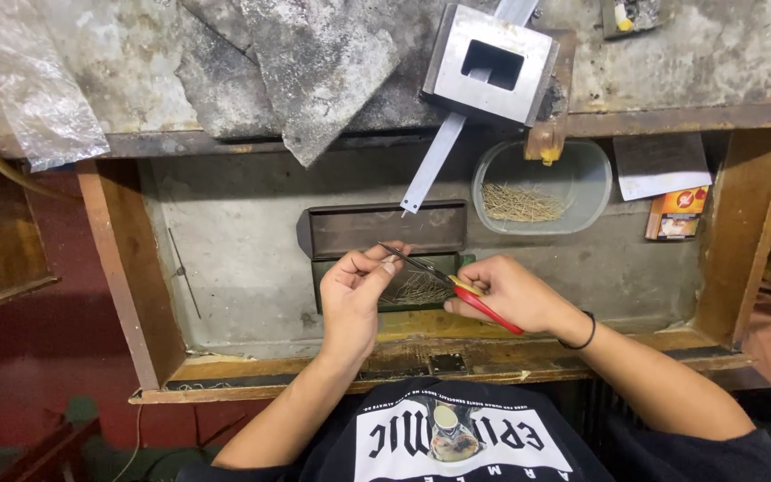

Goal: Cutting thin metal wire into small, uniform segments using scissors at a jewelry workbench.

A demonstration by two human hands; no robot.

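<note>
My right hand (509, 295) grips a pair of red-handled scissors (457, 287), its thin blades pointing up and left toward my left hand. My left hand (357, 290) has its fingertips pinched together at the blade tips, on something too small to make out. Both hands hover over a dark shallow tray (325, 287) holding a pile of fine wire pieces (417, 291). A second dark tray (377, 228) lies just behind it.
A clear plastic tub (582, 192) with thin golden wires sits at the back right. A metal block with a square hole (491, 64) and a flat metal strip (435, 161) stand above. A small orange box (676, 214) and a paper are at right. Wooden frame edges enclose the recess.
</note>
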